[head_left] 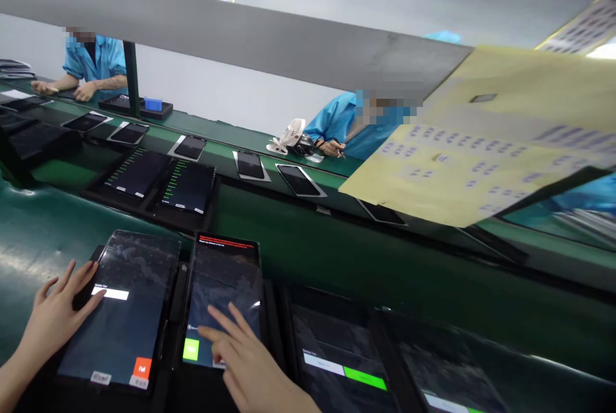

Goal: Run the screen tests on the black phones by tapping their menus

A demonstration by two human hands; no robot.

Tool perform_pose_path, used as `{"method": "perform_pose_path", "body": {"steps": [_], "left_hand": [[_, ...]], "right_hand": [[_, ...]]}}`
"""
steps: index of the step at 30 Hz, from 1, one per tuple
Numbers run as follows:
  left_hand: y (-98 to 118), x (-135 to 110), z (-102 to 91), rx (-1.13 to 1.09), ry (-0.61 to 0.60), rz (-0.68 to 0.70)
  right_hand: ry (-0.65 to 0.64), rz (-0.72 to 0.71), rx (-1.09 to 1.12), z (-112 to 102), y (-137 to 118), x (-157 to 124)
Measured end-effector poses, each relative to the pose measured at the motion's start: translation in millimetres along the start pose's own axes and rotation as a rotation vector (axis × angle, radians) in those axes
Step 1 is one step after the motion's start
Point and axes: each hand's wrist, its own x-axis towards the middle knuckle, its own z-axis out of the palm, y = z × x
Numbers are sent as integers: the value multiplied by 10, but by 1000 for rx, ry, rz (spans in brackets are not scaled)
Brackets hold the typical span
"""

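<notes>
My left hand lies with spread fingers at the left edge of a tablet, its thumb over the screen near a white bar. That screen has an orange "Fail" box at the bottom right. Over the tablet to its right hovers or rests my right hand, fingers apart; whether a fingertip touches the glass I cannot tell. Red and white text runs along the top of this screen, and a green box shows at its lower left. Neither hand grips anything.
Two more lit tablets, one nearer and one farther right, lie in dark trays. Behind are two tablets in a black tray and a row of devices on white sheets. A yellow paper hangs at right. Two people in blue work opposite.
</notes>
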Motion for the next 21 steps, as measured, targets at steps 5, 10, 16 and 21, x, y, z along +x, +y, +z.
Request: {"method": "perform_pose_path", "body": {"steps": [5, 10, 16, 21], "left_hand": [[42, -17, -64, -43, -67, -18], [45, -32, -84, -50, -55, -7], [1, -36, -64, -17, -30, 27], [12, -30, -74, 1, -24, 30]], "right_hand": [[179, 105, -49, -95, 256, 13], [247, 190, -76, -89, 491, 133], [291, 208, -101, -126, 589, 333], [373, 231, -124, -123, 667, 480]]}}
